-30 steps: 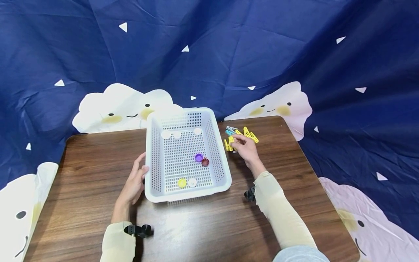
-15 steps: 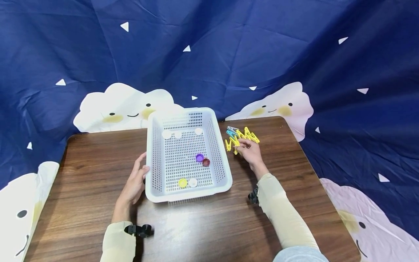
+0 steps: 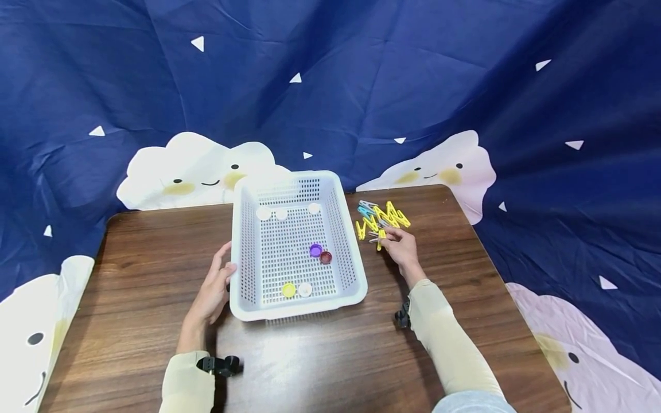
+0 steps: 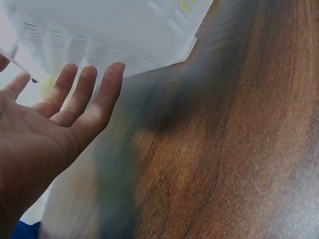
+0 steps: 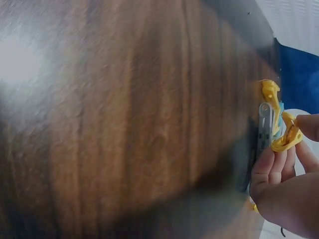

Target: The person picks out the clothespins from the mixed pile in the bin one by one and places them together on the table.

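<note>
Right hand [image 5: 286, 191]: fills the lower right corner, fingers curled, thumb above.
Yellow clothespin [image 5: 288, 137]: pinched between the thumb and fingers, just above the hand.
Grey clothespin [image 5: 264, 130]: upright, just left of the yellow clothespin, touching the fingertips.
Second yellow clip [image 5: 270, 91]: above the grey clothespin.
Wooden table [image 5: 124, 129]: brown grain, left of the hand, blurred.

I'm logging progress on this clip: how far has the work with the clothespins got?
Early. The white basket holds only bottle caps, no pins. The right hand pinches a yellow clothespin, lifted from the pile of clothespins on the table. The left hand steadies the basket's side. The pile remains.
</note>
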